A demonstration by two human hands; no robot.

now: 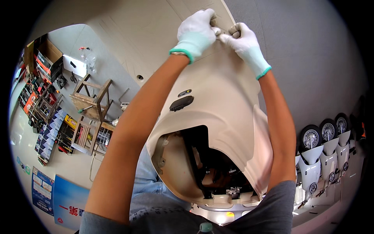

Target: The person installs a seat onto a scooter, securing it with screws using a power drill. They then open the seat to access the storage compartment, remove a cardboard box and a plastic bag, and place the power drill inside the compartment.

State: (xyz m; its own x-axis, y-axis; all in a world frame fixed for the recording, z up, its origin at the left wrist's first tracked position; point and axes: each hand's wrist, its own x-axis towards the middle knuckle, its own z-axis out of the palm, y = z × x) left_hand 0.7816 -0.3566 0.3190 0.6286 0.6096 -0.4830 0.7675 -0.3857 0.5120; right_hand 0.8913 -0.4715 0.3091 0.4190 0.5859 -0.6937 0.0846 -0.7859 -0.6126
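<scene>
My left hand (198,30) and my right hand (244,42) both wear white gloves with pale green cuffs. They reach forward over a cream scooter body (218,93), close to the far edge of its panel. The fingers of each hand are pinched together and nearly meet. Something thin and dark shows between the fingertips, too small to name. On the body nearer me sit a black oval part (182,103) and a small dark oval fitting (184,93). Nearest me, an opening (212,163) shows a dark inside with metal parts.
To the left stand wooden stools (91,99), an open cardboard box (50,54) and several packages and tools. A blue poster (68,195) is at lower left. Several white scooters (311,169) with wheels line the right side. The body's lower rim is close against my torso.
</scene>
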